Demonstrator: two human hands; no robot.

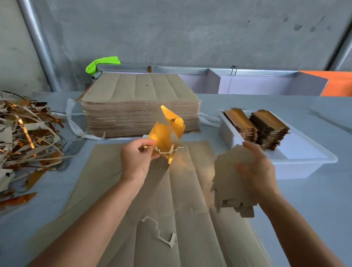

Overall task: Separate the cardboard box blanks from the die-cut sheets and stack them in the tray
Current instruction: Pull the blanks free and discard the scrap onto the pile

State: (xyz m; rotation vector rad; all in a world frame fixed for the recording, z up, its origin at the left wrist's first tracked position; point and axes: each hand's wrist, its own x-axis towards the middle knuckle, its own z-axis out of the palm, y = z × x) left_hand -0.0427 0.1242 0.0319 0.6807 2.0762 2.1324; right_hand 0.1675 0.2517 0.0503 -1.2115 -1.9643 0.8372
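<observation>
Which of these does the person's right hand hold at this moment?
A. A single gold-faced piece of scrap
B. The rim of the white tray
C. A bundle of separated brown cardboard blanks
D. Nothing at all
C: the right hand grips a bundle of brown blanks above the die-cut sheet, short of the white tray, while the gold-faced piece is in the left hand.

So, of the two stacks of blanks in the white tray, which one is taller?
The right stack in the white tray stands taller. The left stack, nearer the big pile of sheets, is lower.
</observation>
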